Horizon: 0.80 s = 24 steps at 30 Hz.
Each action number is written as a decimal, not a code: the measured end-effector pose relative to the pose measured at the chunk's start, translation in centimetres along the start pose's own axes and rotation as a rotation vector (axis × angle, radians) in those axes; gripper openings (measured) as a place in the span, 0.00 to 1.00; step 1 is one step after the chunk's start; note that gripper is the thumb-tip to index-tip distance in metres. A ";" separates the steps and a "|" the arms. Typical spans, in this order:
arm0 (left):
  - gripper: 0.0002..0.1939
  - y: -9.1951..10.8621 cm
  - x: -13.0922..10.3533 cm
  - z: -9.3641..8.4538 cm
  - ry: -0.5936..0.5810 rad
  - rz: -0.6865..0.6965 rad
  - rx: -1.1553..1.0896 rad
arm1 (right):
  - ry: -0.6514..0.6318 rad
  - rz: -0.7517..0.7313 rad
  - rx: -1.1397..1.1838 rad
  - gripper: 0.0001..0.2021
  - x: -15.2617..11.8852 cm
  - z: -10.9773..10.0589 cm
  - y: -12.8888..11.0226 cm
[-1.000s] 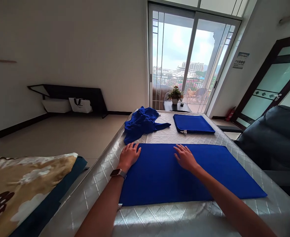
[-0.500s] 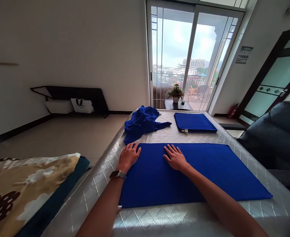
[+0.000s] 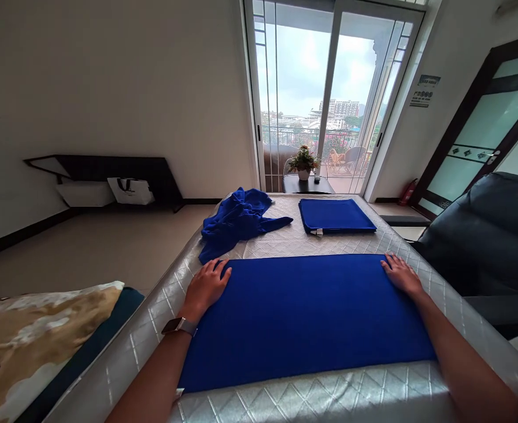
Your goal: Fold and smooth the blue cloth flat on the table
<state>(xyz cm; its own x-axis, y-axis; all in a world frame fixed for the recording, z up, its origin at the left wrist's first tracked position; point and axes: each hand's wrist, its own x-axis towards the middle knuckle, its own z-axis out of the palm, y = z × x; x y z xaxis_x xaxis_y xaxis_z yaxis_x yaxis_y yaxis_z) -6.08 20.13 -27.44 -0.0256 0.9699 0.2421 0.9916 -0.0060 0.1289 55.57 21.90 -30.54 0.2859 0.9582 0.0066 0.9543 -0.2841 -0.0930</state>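
Observation:
A blue towel [image 3: 303, 317] lies flat and smooth across the mattress in front of me, with a small white tag at its near left corner. On its far left corner rests my left hand [image 3: 207, 285], fingers apart, a watch on the wrist. My right hand [image 3: 402, 275] lies at the far right corner, its fingers spread over the edge. Farther back is a neatly folded blue towel [image 3: 337, 215] with a white label. To its left sits a crumpled blue towel [image 3: 236, 220] in a loose heap.
The quilted silver mattress [image 3: 312, 393] carries all the cloth. A patterned quilt [image 3: 43, 329] lies at lower left. A dark armchair [image 3: 488, 235] stands at the right. Behind the mattress are a small table with a potted plant [image 3: 303, 164] and a sliding glass door.
My right hand has slid right along the towel's far edge, from the middle to the right corner. My left hand stays at the left corner. The view has shifted slightly right.

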 end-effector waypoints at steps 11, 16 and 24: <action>0.30 0.4 0.1 -0.9 -0.075 -0.086 -0.001 | 0.015 0.020 0.041 0.35 0.5 0.4 0.9; 0.30 0.3 0.1 -1.0 -0.090 -0.091 -0.003 | 0.017 0.022 0.044 0.35 0.5 0.6 1.1; 0.30 -0.2 0.0 -0.7 -0.072 -0.062 0.004 | 0.021 0.032 0.030 0.35 0.2 0.5 0.9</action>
<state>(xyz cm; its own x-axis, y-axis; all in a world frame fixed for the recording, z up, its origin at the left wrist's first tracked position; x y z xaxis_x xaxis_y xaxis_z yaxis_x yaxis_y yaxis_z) -6.39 20.00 -26.80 -0.0781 0.9834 0.1641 0.9889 0.0556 0.1376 56.43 21.89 -31.11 0.3185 0.9476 0.0236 0.9416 -0.3134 -0.1230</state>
